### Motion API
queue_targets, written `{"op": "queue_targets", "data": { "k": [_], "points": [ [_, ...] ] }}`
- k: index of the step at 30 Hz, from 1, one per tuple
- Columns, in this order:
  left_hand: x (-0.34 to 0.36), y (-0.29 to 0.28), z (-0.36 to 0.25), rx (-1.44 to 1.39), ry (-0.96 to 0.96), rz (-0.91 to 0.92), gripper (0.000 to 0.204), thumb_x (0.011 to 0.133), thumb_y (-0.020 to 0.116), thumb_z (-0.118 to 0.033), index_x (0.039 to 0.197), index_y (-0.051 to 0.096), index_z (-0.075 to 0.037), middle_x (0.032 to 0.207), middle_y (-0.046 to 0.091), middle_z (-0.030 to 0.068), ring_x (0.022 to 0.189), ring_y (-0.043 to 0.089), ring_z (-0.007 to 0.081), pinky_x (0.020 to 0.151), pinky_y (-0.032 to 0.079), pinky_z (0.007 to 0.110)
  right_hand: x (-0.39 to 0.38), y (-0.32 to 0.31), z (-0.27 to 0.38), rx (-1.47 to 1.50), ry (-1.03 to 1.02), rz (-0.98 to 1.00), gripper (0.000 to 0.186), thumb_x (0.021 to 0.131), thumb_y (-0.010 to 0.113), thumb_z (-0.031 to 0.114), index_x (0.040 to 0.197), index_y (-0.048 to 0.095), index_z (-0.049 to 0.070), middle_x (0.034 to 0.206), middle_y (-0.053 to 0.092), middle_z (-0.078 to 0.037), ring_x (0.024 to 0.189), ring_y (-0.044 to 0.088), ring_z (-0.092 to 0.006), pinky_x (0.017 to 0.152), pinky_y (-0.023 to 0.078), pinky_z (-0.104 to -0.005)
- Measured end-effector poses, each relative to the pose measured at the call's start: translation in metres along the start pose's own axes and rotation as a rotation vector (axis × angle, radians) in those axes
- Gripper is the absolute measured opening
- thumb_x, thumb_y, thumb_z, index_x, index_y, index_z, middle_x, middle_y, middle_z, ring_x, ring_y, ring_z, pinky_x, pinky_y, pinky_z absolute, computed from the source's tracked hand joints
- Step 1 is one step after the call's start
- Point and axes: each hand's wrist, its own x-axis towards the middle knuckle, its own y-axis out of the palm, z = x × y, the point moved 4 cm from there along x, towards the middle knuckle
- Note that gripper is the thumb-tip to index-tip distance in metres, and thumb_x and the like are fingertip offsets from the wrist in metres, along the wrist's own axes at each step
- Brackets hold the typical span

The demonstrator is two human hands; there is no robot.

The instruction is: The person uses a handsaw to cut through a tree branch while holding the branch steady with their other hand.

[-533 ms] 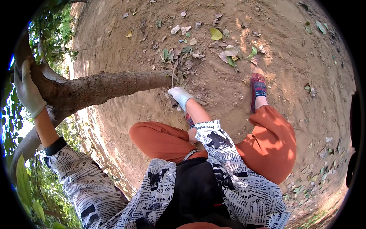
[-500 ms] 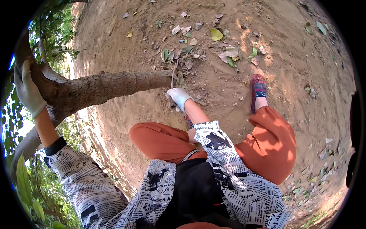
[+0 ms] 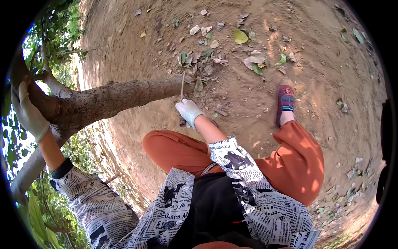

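Where the view begins, nearest the camera, a black front panel sits between the two halves of a shirt printed like newspaper point(image 3: 265, 207), and both sleeves of that shirt run outward from it. Beyond it, orange trousers point(image 3: 298, 162) cover both bent legs, the right knee large at the right and the left thigh crossing toward the middle. Farther out on the right, a red patterned shoe point(image 3: 285, 99) stands on the bare brown dirt ground point(image 3: 331, 70). At the middle, the right hand point(image 3: 189, 111), in a pale glove, is closed around the lower end of a thin straight stick point(image 3: 182, 85), which points up and away, its far tip close to the base of the tree trunk point(image 3: 112, 99). Whether the stick touches the bark cannot be told. At the far left, the left hand point(image 3: 28, 114), also gloved, is raised with its bare forearm showing above the rolled sleeve; its fingers wrap over a branch point(image 3: 41, 97) at the fork where the trunk splits, clamped on the wood. Green foliage point(image 3: 58, 25) fills the left edge behind the branches. Farthest away, scattered dry leaves point(image 3: 240, 37), some yellow and some green, lie on the dirt past the trunk's base.
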Motion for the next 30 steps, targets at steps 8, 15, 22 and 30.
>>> {"op": "queue_targets", "data": {
  "k": [8,15,22,30],
  "points": [
    [-0.001,0.004,-0.012,0.032,0.026,0.041,0.035,0.087,0.039,-0.014,0.108,0.059,0.006,0.111,0.060,0.0105,0.104,0.055,0.0193,0.095,0.037,0.029,-0.010,0.001,0.003,-0.043,-0.053,0.044,0.040,0.079,0.043,0.028,0.098,0.052,-0.006,0.086,0.060,-0.023,0.074,0.061,-0.0349,0.050,0.047,-0.0442],
    [-0.001,0.002,-0.009,-0.048,0.004,0.036,0.033,0.087,0.042,-0.015,0.108,0.058,0.005,0.107,0.062,0.0097,0.101,0.055,0.0177,0.092,0.039,0.027,-0.017,0.002,0.005,0.081,-0.008,0.079,0.037,0.079,0.044,0.028,0.096,0.051,-0.004,0.076,0.055,-0.017,0.056,0.057,-0.0308,0.038,0.042,-0.0408],
    [0.001,0.000,-0.010,-0.069,0.008,0.007,0.035,0.089,0.051,-0.024,0.113,0.058,0.002,0.105,0.062,0.0091,0.095,0.056,0.0162,0.088,0.040,0.027,-0.028,0.004,0.018,0.141,-0.027,0.129,0.038,0.081,0.047,0.031,0.095,0.050,-0.005,0.078,0.056,-0.017,0.061,0.058,-0.0308,0.041,0.044,-0.0427],
    [-0.004,0.001,-0.010,-0.025,-0.058,-0.041,0.040,0.087,0.050,-0.023,0.117,0.054,0.003,0.109,0.060,0.0105,0.099,0.055,0.0169,0.090,0.040,0.027,-0.038,0.001,0.012,0.187,0.017,0.181,0.036,0.087,0.048,0.031,0.109,0.048,0.003,0.067,0.048,-0.005,0.043,0.046,-0.0147,0.032,0.040,-0.0335]
  ]
}}
